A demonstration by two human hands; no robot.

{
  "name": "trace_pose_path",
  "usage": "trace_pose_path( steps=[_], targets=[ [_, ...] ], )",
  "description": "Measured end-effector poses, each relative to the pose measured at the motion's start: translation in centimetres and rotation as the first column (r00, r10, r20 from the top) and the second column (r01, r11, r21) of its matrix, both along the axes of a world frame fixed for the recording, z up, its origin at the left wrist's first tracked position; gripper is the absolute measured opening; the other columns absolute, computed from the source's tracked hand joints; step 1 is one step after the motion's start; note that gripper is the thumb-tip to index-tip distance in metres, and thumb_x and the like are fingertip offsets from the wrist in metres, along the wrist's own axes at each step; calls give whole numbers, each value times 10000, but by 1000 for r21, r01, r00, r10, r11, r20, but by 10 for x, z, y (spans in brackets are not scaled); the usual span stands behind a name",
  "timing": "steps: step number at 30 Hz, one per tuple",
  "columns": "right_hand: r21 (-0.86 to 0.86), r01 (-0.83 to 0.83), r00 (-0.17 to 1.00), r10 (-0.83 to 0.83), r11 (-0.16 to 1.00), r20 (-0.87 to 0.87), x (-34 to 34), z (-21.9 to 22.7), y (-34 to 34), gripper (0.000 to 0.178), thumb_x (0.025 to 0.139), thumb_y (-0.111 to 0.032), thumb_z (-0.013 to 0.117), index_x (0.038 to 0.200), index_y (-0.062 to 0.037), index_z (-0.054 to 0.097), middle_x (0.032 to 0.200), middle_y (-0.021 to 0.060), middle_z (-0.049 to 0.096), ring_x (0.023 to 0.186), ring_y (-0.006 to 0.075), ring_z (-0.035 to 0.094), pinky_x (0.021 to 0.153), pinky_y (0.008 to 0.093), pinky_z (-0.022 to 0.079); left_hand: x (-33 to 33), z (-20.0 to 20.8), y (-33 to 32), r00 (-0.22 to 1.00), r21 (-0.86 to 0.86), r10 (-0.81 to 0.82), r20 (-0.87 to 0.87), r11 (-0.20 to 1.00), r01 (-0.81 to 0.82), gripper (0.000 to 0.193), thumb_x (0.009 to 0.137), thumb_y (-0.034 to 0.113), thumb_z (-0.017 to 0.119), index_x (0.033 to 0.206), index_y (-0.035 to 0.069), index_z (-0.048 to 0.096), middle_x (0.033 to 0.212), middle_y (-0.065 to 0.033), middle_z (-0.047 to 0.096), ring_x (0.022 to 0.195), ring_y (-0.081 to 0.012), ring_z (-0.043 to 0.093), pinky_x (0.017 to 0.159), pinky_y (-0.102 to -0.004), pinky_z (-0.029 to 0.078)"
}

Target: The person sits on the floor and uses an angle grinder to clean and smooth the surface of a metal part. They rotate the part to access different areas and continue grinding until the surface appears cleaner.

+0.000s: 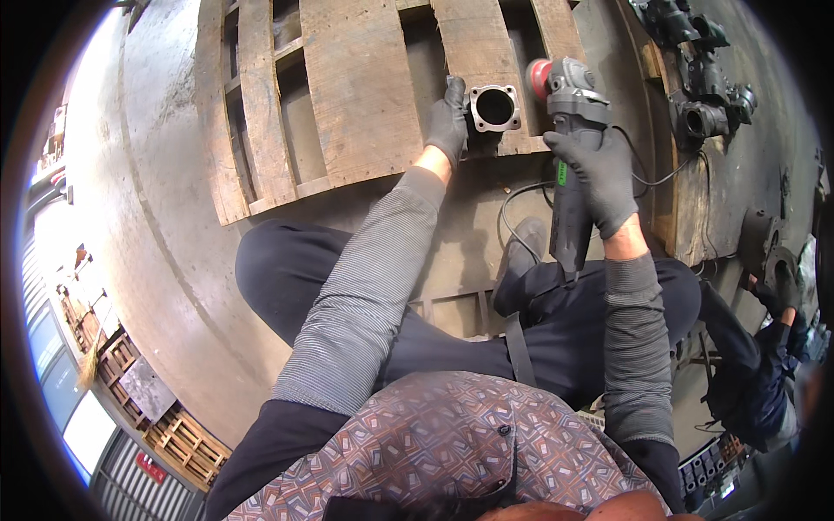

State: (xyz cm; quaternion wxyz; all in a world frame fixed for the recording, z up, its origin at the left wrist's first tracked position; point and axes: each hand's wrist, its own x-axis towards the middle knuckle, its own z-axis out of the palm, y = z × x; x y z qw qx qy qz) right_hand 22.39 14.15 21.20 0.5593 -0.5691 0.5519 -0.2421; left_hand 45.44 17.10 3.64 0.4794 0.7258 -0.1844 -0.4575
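My left hand (447, 122), in a dark glove, is closed on the side of a metal housing (509, 125) with a square bolt flange and a round bore facing up. The housing is at the near edge of a wooden pallet (356, 78). In my gloved right hand (599, 178) is an angle grinder (569, 221), gripped round its body with the head pointing away from me. Its red disc (539, 79) is just right of the housing's flange, apart from it. Whether the disc is spinning cannot be made out.
A power cord (512, 204) loops beside the grinder and runs right. Several dark metal castings (704, 117) stand on another pallet at the far right. A co-worker (756, 373) in dark clothes handles a part at the lower right. Stacked pallets (187, 443) are at the lower left.
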Motion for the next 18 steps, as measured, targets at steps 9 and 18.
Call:
trace_pose_path(
  steps=[9,18],
  targets=[
    [2,-83,915,76,997,-397,7,-47,19,666,757,-419,906,1173,52,688,1059,192,766,960,282,744,871,401,580,-36,89,73,909,-93,20,416,995,21,424,1032,414,648,1129,2,673,1047,-232,749,990,-407,711,883,-516,535],
    [-56,-128,841,78,990,-535,36,-46,21,778,742,-505,875,1209,81,663,1147,280,746,1094,405,737,964,463,562,-118,135,122,870,35,-413,-268,898,438,770,790,389,868,1329,-63,555,1195,-222,720,1138,-314,706,983,-400,557]
  ],
)
